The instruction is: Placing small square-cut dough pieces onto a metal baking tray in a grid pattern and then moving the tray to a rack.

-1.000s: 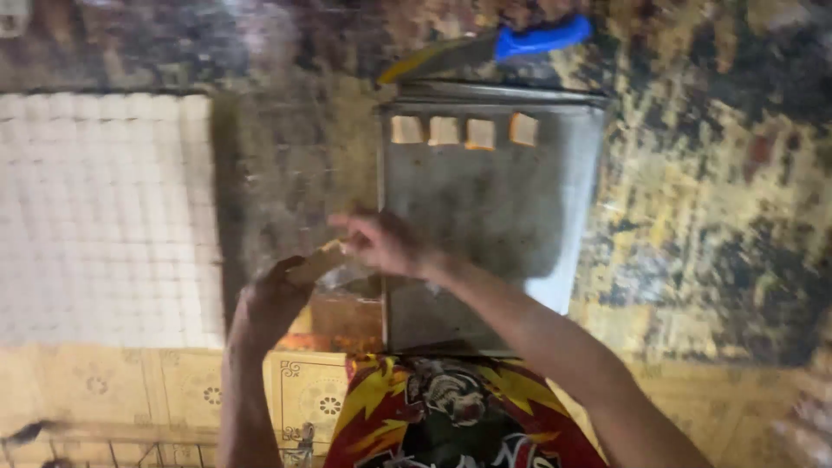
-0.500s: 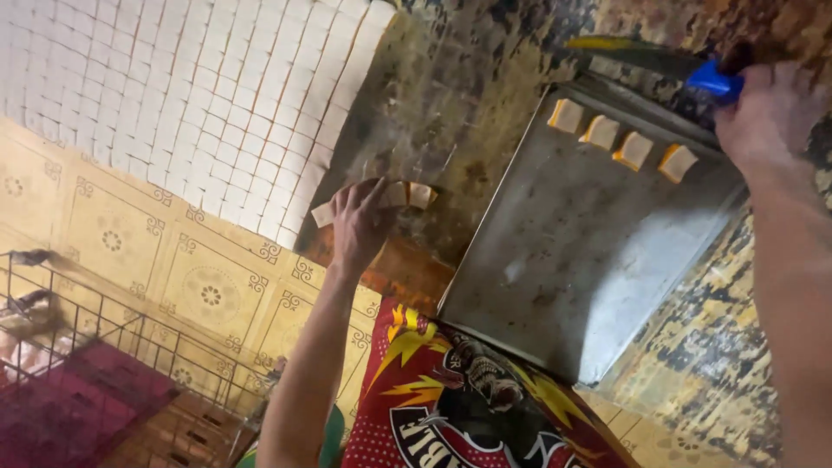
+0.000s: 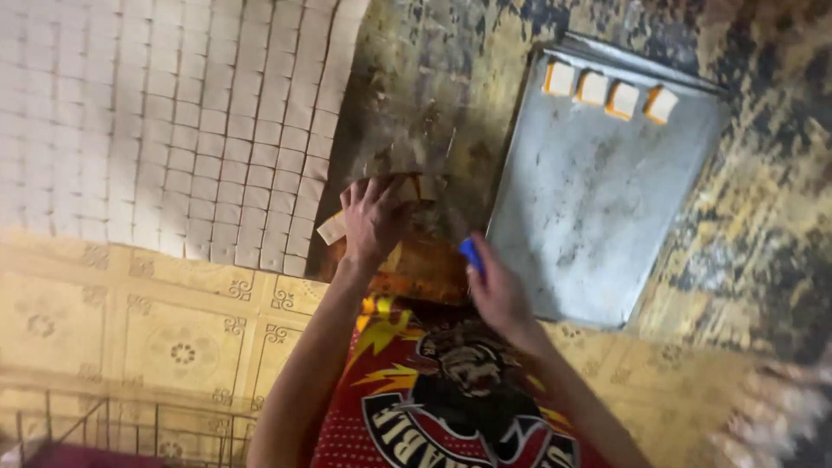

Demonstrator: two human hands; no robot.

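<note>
Your right hand (image 3: 498, 290) keeps a closed grip on a blue-handled tool (image 3: 471, 253), its blade hidden, while your left hand (image 3: 373, 217) presses flat, fingers spread, on pale cut pieces (image 3: 334, 228) at the bench's near edge. Those pieces lie under and just left of the left palm, near the tool. Four coated squares (image 3: 609, 92) already sit in a row at the far end of the metal tray (image 3: 598, 217); the large scored slab (image 3: 165, 121) to the left looks largely untouched.
</note>
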